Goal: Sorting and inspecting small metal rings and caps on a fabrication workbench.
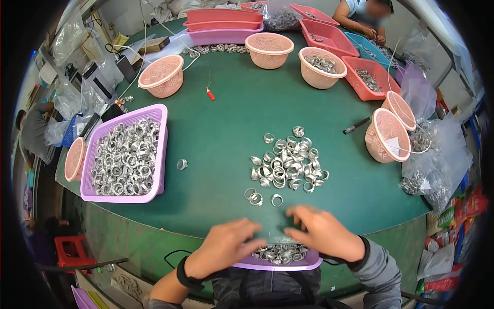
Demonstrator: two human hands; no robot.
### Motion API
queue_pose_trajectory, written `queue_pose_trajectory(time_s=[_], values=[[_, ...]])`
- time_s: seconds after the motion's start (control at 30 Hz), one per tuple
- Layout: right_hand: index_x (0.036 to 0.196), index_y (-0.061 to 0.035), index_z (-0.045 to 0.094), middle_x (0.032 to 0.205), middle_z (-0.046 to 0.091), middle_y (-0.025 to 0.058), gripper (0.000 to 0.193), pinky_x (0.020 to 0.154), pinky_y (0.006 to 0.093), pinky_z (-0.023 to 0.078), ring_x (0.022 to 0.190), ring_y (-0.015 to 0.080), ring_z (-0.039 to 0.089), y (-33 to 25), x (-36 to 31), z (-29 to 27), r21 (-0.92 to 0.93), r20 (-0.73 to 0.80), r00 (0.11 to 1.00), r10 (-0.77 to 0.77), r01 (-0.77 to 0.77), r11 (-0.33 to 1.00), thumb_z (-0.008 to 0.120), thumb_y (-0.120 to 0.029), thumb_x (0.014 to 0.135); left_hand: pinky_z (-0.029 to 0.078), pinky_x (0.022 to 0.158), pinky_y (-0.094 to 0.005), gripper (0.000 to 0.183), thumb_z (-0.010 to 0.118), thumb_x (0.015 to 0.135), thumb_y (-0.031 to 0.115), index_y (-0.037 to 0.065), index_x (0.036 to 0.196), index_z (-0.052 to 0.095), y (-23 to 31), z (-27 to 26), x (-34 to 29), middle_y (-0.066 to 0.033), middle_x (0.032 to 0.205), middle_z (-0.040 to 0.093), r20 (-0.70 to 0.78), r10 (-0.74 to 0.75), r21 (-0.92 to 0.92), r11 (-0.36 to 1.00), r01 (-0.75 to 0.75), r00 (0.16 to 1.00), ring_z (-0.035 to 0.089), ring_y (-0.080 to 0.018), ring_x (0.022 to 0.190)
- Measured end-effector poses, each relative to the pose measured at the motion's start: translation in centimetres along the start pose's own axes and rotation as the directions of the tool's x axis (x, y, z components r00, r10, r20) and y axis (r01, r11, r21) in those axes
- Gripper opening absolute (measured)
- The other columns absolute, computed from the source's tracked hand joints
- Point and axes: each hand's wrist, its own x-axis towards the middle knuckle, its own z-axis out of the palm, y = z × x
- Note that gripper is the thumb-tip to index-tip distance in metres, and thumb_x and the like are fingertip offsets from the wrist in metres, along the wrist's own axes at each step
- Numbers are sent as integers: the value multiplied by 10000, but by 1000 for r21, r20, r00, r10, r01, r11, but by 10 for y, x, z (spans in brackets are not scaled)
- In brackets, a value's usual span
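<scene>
Over the table's front edge, my left hand has its fingers apart and holds nothing I can see. Opposite it my right hand is open too, its fingers slightly blurred and pointing left. Below and between them a purple tray with silver rings in it sits at my lap, partly hidden by my hands. Just beyond my fingers lies a loose pile of silver rings on the green table. A single ring is nearest to my right fingertips. To the left stands a larger purple basket heaped with rings.
Peach baskets stand at the back and right, one holding rings. Red trays and a blue tray line the far right, near a co-worker. A black pen, a small red object and plastic bags lie around.
</scene>
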Motion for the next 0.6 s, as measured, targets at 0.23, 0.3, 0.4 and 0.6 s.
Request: queue_pose_trajectory(time_s=[0.23, 0.3, 0.4, 0.6], values=[[997, -3, 472, 857, 514, 183, 326, 633, 399, 457, 733, 336, 557, 21, 40, 28, -396, -259, 963, -73, -37, 918, 597, -139, 729, 452, 529, -370, 110, 586, 752, 139, 37, 774, 550, -18, 26, 27, -103, 692, 563, -96, -70, 380, 919, 102, 993, 568, -291, 638], [960, 3, 510, 818, 534, 170, 288, 636, 376, 462, 725, 314, 564, 18, 28, 18, -302, -223, 974, -50, -20, 953, 601, -144, 730, 448, 524, -359, 95, 589, 755, 130, 48, 796, 563, -18, 24, 22, -94, 701, 565, -79, -29, 332, 942, 53, 997, 567, -277, 633], [931, 8, 539, 781, 558, 153, 273, 644, 349, 463, 727, 270, 576, 16, 5, 8, -94, -96, 995, -8, -1, 996, 617, -161, 731, 448, 530, -341, 95, 596, 760, 139, 68, 819, 572, -8, 18, 7, -81, 700, 564, 44, -7, 113, 994, 2, 999, 562, -260, 626], [942, -3, 511, 817, 580, 164, 288, 618, 381, 454, 712, 325, 577, 10, -9, -13, 57, 125, 992, 18, -26, 998, 596, -207, 757, 445, 570, -328, 120, 596, 772, 184, 80, 827, 572, -4, 11, -2, -55, 712, 553, 313, 71, -72, 996, -51, 947, 559, -235, 662]])
